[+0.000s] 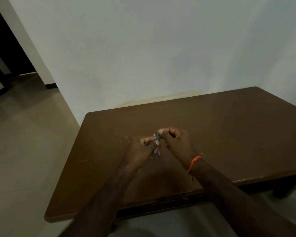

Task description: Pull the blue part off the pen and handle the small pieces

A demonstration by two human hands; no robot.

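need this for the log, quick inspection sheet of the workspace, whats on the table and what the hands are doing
surface: brown wooden table, set against a pale wall, faint scratches.
job's things: a small bundle of thin sticks, teal, pink and white, held just above the table; too blurred to say what they are.
clutter: pale crumbs scattered left of the hands, a few specks at the right.
grippers: left hand pinches the bundle's lower part; right hand pinches its top end; orange thread band on the right wrist.
cables: nothing seen.
surroundings: beige tiled floor, dark doorway at far left.
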